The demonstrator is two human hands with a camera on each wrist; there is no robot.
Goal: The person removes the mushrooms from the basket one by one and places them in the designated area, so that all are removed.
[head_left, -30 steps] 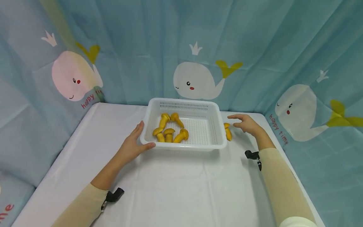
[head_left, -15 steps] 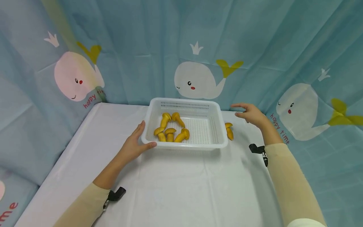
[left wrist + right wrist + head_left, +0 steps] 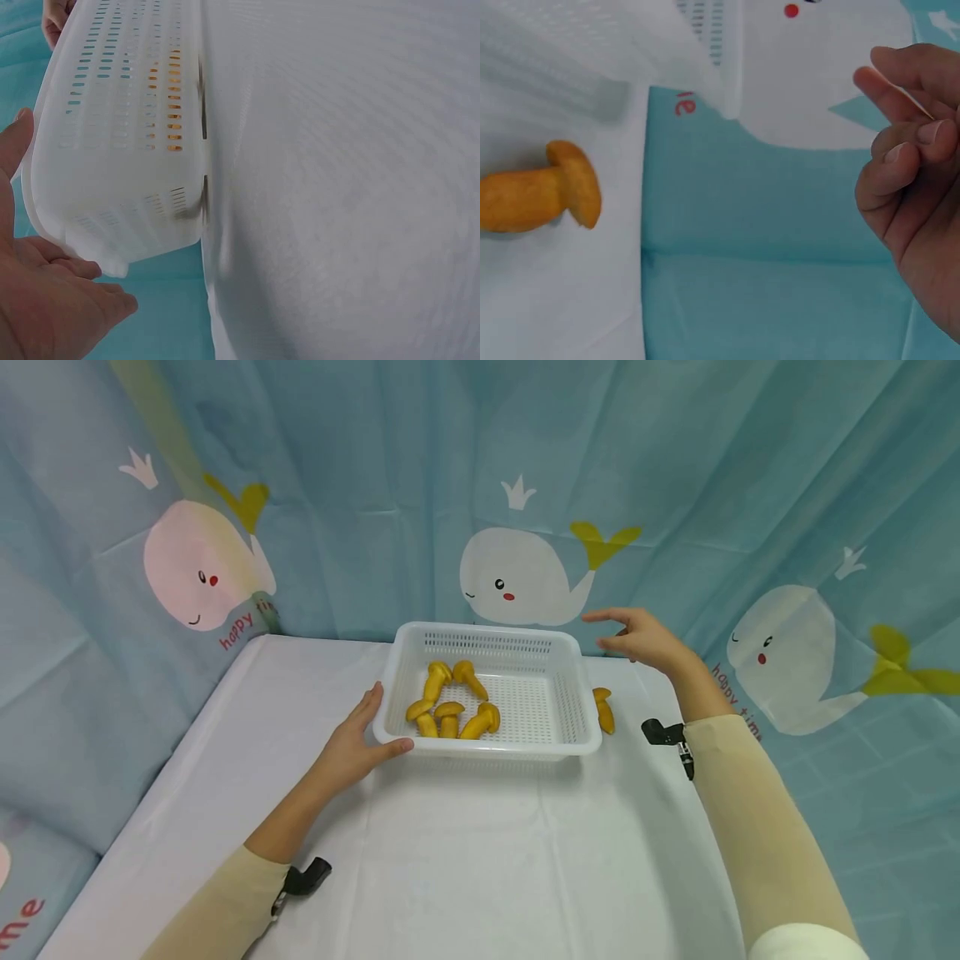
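A white perforated plastic basket [image 3: 517,747] stands at the table's far side. Several yellow mushrooms [image 3: 448,718] lie in its left half. My left hand [image 3: 348,752] spreads round its near left corner, thumb at the front rim and straight fingers along the left side; the left wrist view shows this hand [image 3: 56,300] close against the basket wall [image 3: 127,172]. Right of the basket, one more yellow mushroom [image 3: 604,712] lies on the cloth, cap [image 3: 577,184] away from me. My right hand [image 3: 637,639] hovers beyond it, index finger extended, other fingers loosely bent, holding nothing.
A white cloth covers the table [image 3: 465,852]. Behind it and along both sides hangs a blue curtain [image 3: 360,552] printed with whales. The table's far edge runs close behind the basket. A small black wrist camera [image 3: 307,877] sits on each forearm.
My right hand has risen away from the mushroom beside the basket, toward the far edge, and then shifted slightly left. The left hand, basket and mushrooms stay in place.
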